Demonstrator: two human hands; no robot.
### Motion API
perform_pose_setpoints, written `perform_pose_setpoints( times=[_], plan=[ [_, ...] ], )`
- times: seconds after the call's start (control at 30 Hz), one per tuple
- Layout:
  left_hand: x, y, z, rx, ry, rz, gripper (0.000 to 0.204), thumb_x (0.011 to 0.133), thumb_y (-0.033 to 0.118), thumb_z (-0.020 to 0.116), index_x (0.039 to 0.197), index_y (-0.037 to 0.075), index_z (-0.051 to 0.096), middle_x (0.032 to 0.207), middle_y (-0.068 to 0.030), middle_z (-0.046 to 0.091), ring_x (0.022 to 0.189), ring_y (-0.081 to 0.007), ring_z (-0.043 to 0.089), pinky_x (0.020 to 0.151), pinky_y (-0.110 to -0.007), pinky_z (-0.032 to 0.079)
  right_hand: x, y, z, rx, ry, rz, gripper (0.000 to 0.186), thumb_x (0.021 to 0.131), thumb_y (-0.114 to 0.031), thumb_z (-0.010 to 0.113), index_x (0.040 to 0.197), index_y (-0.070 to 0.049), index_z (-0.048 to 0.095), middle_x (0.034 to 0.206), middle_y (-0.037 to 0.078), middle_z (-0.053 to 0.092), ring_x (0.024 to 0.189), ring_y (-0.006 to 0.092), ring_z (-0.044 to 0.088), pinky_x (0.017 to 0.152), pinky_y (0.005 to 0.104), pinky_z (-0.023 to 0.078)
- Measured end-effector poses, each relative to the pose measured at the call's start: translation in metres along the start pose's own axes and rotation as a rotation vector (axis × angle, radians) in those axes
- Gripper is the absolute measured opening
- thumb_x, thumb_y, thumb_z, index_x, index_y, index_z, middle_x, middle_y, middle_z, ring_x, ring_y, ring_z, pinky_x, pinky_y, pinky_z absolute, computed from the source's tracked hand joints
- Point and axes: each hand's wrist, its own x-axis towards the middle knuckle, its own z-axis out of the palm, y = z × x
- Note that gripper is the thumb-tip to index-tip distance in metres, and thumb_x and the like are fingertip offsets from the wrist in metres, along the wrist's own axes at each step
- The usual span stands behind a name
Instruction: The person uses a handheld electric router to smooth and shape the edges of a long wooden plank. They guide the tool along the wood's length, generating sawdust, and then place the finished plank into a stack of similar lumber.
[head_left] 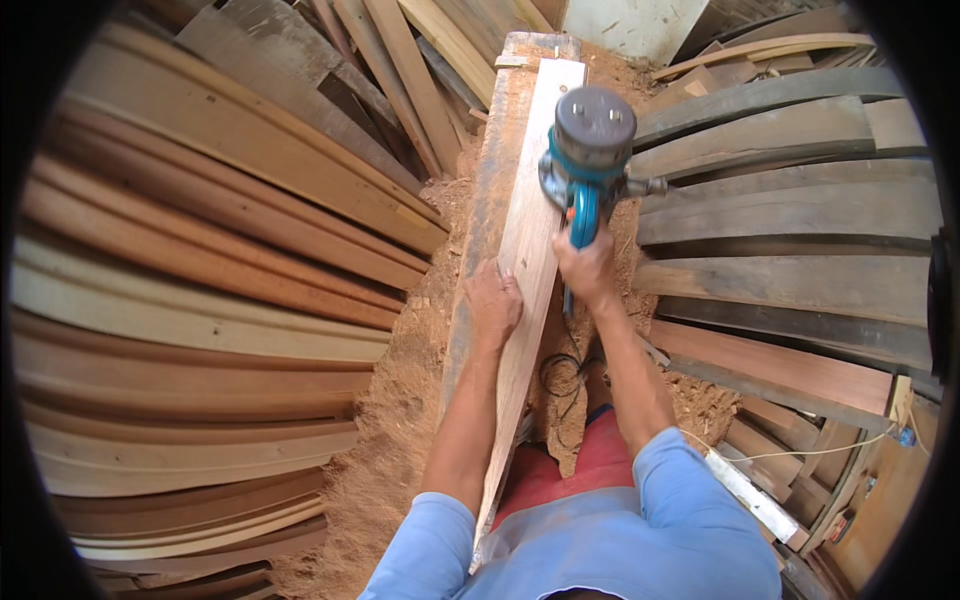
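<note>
A long pale wooden board [535,215] lies lengthwise on a worn, narrow workbench [487,190] and reaches back toward my waist. My left hand [493,306] is closed over the board about midway along, its fingers bent against the wood. In my right hand [587,265] is the handle of a teal power router [595,130] with a dark round top, slightly blurred. The router sits over the far part of the board, at its right edge. Its bit and the underside of its base are hidden.
Stacked planks [230,235] fan out on the left, and greyish planks [790,200] are piled on the right. Sawdust [395,450] covers the floor. A coiled dark cord [562,375] hangs by my legs. A white bar [755,497] lies at lower right.
</note>
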Motion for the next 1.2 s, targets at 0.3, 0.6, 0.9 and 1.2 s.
perform_pose_setpoints(
  times=[0.3, 0.6, 0.9, 1.2],
  plan=[
    [-0.213, -0.088, -0.042, 0.165, -0.044, -0.079, 0.040, 0.100, 0.031, 0.051, 0.134, 0.013, 0.060, 0.152, -0.0307, 0.038, 0.133, -0.0500, 0.039, 0.112, -0.063, 0.028, -0.228, -0.031, 0.000, 0.066, -0.030, 0.209, 0.033, 0.080, -0.007, 0.071, 0.109, -0.001, 0.056, 0.090, 0.010, 0.060, 0.081, 0.0214, 0.063, 0.079, 0.0373, 0.051],
    [-0.220, -0.081, -0.055, 0.180, -0.024, -0.128, 0.039, 0.099, 0.031, 0.051, 0.134, 0.014, 0.060, 0.152, -0.0320, 0.038, 0.136, -0.0495, 0.038, 0.111, -0.063, 0.028, -0.236, -0.032, 0.032, 0.003, 0.064, 0.155, 0.032, 0.080, -0.004, 0.071, 0.109, 0.000, 0.056, 0.088, 0.009, 0.061, 0.078, 0.0187, 0.063, 0.074, 0.0342, 0.052],
    [-0.219, -0.081, -0.056, 0.179, -0.034, -0.135, 0.040, 0.098, 0.030, 0.052, 0.134, 0.015, 0.060, 0.153, -0.0313, 0.038, 0.136, -0.0487, 0.038, 0.111, -0.062, 0.029, -0.171, -0.014, 0.036, 0.004, 0.087, 0.140, 0.034, 0.080, -0.004, 0.070, 0.111, 0.001, 0.058, 0.079, 0.006, 0.061, 0.071, 0.0163, 0.063, 0.075, 0.0332, 0.052],
    [-0.218, -0.080, -0.057, 0.166, -0.039, -0.132, 0.041, 0.097, 0.028, 0.052, 0.136, 0.014, 0.059, 0.153, -0.0315, 0.038, 0.137, -0.0481, 0.037, 0.112, -0.059, 0.028, -0.126, -0.004, 0.036, 0.022, 0.121, 0.026, 0.033, 0.081, -0.004, 0.071, 0.111, 0.002, 0.059, 0.081, 0.001, 0.061, 0.071, 0.0105, 0.059, 0.071, 0.0288, 0.050]
  ],
)
